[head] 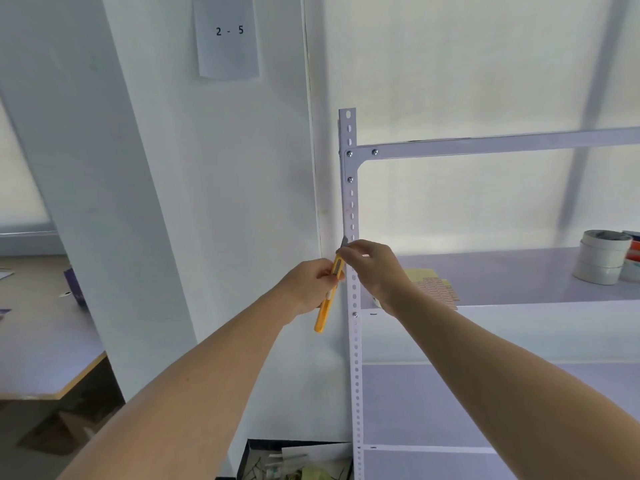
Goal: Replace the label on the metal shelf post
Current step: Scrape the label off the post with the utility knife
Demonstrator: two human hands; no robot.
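A white perforated metal shelf post (pixel 350 199) stands upright in the middle of the view. My left hand (pixel 310 287) grips a yellow utility knife (pixel 327 299), its grey blade tip raised beside the post. My right hand (pixel 372 268) pinches the top end of the knife near the blade, right against the post. A faint reddish mark shows on the post above the hands. A yellow sheet of pink labels (pixel 434 289) lies on the shelf board behind my right wrist.
Rolls of white tape (pixel 602 256) stand stacked at the right end of the shelf (pixel 519 271). A paper sign reading 2 - 5 (pixel 227 34) hangs on the wall pillar. A table (pixel 45 341) stands at the left, and an open box of clutter (pixel 298 460) sits on the floor.
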